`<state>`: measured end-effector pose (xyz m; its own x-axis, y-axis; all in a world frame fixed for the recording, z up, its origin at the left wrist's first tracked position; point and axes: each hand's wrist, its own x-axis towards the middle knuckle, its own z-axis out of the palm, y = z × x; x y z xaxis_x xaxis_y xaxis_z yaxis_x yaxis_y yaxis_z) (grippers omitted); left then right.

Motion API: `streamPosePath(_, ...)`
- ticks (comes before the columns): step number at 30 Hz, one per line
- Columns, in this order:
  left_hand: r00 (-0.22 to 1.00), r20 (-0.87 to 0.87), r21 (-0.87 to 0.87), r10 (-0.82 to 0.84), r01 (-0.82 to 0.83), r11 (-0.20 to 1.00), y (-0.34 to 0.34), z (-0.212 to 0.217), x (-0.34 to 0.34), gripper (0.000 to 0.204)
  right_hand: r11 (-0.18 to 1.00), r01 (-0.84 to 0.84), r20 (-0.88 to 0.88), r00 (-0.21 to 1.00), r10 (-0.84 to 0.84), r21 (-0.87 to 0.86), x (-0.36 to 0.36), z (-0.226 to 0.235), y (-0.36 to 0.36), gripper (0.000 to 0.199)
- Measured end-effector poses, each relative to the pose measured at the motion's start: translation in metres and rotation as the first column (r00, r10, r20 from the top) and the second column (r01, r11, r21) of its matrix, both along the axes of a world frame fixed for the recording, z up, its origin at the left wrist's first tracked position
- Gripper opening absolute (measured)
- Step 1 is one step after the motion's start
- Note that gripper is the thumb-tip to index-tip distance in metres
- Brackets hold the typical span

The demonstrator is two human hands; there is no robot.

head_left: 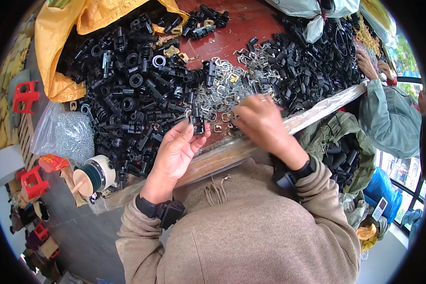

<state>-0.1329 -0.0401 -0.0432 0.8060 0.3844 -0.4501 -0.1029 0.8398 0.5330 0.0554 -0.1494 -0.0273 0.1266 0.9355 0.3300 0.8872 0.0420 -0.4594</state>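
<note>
Black plastic part (197,124), small and blocky, sits pinched between the thumb and fingers of the left hand (177,150), which holds it up just above the near edge of the worktop (251,28). That hand is turned palm up, with a dark band at the wrist. The right hand (261,124) is just beside it, palm down, with its fingers curled down into a heap of little metal clips (222,90); I cannot tell if it has picked one up, because the fingertips are hidden. The clips are silver and brassy and lie spread on the red-brown worktop between two big piles. To the left is a big pile of black plastic parts (128,90), spilling out of a yellow sack (57,42). To the right is another pile of black parts (312,66), near a white bag (312,19). A clear plastic sheet (317,111) covers the near edge of the worktop. On the left, lower down, there is a clear bag of small silver bits (73,137), a roll of tape (97,173) and some red plastic pieces (33,182). Another person in a pale blue-green sleeve (388,118) works at the far right, with a hand (367,64) on the black parts there. The person wears a tan jumper (251,236)
</note>
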Motion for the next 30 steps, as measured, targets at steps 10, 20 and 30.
streamPosePath(10, 0.999, 0.026, -0.05, 0.02, -0.019, 0.999, -0.004, -0.002, -0.012, 0.026, 0.981, -0.037, 0.205, 0.976, 0.077, -0.192, -0.022, -0.023, 0.014, 0.015)
streamPosePath(20, 0.999, 0.025, -0.057, 0.026, -0.025, 0.998, -0.007, -0.002, -0.016, 0.026, 0.97, -0.058, 0.209, 0.972, 0.109, -0.236, -0.013, -0.018, 0.006, 0.013)
streamPosePath(30, 1.0, 0.014, -0.061, 0.013, -0.012, 0.998, -0.008, -0.004, -0.013, 0.025, 0.977, -0.057, 0.122, 0.989, 0.083, -0.204, -0.011, -0.014, 0.012, 0.008)
